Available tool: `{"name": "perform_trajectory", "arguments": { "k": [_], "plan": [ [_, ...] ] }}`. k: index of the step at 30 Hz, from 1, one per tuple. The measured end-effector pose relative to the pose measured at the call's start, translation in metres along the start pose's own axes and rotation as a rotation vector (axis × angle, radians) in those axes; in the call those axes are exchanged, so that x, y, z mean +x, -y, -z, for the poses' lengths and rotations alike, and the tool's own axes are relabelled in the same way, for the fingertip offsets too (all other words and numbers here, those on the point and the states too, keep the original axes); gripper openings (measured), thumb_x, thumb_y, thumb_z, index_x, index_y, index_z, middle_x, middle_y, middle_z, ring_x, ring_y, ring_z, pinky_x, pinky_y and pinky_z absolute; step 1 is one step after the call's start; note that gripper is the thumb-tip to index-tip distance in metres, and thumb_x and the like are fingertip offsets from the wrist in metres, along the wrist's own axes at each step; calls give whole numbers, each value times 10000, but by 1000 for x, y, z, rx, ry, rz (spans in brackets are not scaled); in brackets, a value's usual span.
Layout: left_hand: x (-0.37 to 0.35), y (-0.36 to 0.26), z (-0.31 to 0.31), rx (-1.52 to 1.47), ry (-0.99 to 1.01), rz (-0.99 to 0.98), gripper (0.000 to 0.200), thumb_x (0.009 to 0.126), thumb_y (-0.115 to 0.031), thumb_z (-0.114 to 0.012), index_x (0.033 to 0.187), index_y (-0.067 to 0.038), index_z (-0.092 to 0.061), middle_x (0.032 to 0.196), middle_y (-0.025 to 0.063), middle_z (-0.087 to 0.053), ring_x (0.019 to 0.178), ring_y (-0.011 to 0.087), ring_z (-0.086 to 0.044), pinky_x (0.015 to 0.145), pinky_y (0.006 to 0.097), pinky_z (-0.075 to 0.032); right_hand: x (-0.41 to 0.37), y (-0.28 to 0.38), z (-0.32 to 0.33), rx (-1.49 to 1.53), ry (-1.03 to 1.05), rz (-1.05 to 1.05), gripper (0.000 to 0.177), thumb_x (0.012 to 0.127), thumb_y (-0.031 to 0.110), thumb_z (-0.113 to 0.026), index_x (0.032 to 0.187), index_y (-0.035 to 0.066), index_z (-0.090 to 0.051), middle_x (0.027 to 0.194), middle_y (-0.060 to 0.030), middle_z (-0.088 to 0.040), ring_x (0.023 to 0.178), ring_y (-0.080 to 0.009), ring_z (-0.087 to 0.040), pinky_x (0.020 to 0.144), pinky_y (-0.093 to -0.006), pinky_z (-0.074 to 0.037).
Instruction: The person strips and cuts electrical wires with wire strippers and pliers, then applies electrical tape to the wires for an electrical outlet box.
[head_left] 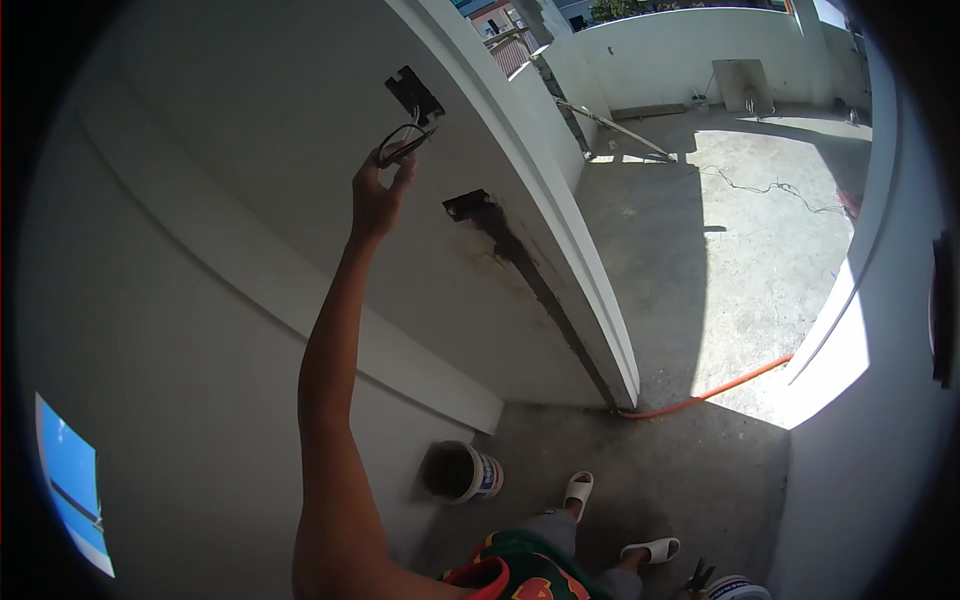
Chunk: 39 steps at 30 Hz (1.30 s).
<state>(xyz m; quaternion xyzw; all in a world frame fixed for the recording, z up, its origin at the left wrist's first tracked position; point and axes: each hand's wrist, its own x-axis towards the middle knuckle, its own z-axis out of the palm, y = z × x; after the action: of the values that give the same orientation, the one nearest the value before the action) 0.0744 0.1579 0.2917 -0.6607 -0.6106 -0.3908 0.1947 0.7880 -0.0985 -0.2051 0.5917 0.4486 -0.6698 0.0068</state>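
My left hand (376, 195) is raised high against the wall, its fingers pinched on black electrical wires (402, 150). The wires bend in a loop and lead up to a dark recessed electrical box (414, 95) just above the fingers. Paler strands also come out of that box. Lower on the wall is a second dark box opening (466, 204), with a filled channel (545, 295) running from it down to the floor. At the bottom edge, a dark tool like pliers (700, 575) shows beside a white bucket (738, 588). My right hand is out of view.
A bucket (462, 472) stands by the wall near my feet. An orange hose (710, 394) crosses the floor at the doorway. Outside, thin cable (775, 188) lies on sunlit concrete, a pole (625, 132) leans near the wall, and a board (743, 86) rests at the back.
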Motion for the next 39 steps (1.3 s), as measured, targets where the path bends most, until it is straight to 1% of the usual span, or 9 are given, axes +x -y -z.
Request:
{"name": "perform_trajectory", "arguments": {
  "k": [6, 9, 11, 15, 19, 21, 30, 36, 39],
  "plan": [
    [5, 9, 32, 28, 220, -168, 351, 871, -193, -656, 1194, -72, -593, 1198, 119, -609, 1207, 291, -518, 1045, 405, -377, 40, 78, -114, 316, 382, 219, 357, 891, 297, -633, 1112, 18, -618, 1146, -177, -629, 1029, -223, -599, 910, -377, -453],
    [1, 29, 33, 51, 214, -262, 360, 858, -173, -660, 1205, -121, -581, 1355, 92, -503, 1284, 290, -435, 1074, 429, -359, 88, 73, -169, 184, 298, 173, 310, 946, 274, -545, 1132, 44, -636, 1044, -152, -688, 921, -247, -668, 724, -423, -514],
    [4, 48, 36, 7, 162, -316, 383, 841, -155, -667, 1211, -121, -579, 1317, 87, -530, 1263, 287, -453, 1067, 423, -365, 86, 129, -211, -160, -18, 110, 347, 886, 360, -612, 974, 36, -699, 904, -133, -714, 858, -240, -690, 719, -407, -515],
    [19, 81, 44, -185, 175, -411, 422, 794, -117, -681, 1203, -118, -579, 1251, 70, -571, 1215, 276, -484, 1049, 416, -377, 139, 134, -261, -403, -180, 76, 317, 721, 293, -725, 846, 6, -681, 777, -168, -683, 775, -279, -682, 706, -391, -508],
    [31, 83, 47, -201, 136, -410, 413, 751, -100, -701, 1149, -107, -591, 1175, 60, -597, 1156, 265, -512, 1012, 419, -392, 151, 148, -275, -311, -269, 191, 309, 646, 199, -720, 878, -2, -684, 811, -166, -682, 770, -267, -675, 694, -385, -511],
    [42, 81, 40, -177, 79, -531, 400, 729, -91, -711, 1114, -97, -602, 1141, 71, -602, 1140, 266, -521, 994, 429, -396, 148, 182, -271, 4, -224, 86, 275, 656, 64, -687, 919, 4, -634, 765, -49, -602, 693, -169, -595, 638, -330, -499],
    [102, 69, 22, 287, -20, -892, 313, 731, -269, -780, 1010, -168, -680, 1257, 18, -504, 1194, 227, -434, 1037, 440, -283, 120, 342, -249, 246, -141, 312, 338, 637, 12, -690, 963, -18, -604, 810, -54, -599, 706, -153, -594, 657, -304, -515],
    [137, 68, 20, 347, 64, -1028, 200, 812, -282, -723, 927, -128, -667, 1060, 65, -555, 1017, 245, -527, 870, 420, -428, 129, 441, -244, 369, 83, 437, 382, 688, 46, -701, 1044, 0, -571, 893, -67, -549, 790, -149, -595, 707, -315, -526],
    [145, 73, 28, 248, 108, -990, 153, 879, -246, -644, 922, -99, -648, 957, 86, -574, 911, 255, -563, 776, 394, -465, 112, 518, -246, 32, -161, 978, 358, 737, 50, -660, 1078, -6, -564, 1009, -119, -554, 785, -219, -620, 653, -341, -500]
  ]
}}
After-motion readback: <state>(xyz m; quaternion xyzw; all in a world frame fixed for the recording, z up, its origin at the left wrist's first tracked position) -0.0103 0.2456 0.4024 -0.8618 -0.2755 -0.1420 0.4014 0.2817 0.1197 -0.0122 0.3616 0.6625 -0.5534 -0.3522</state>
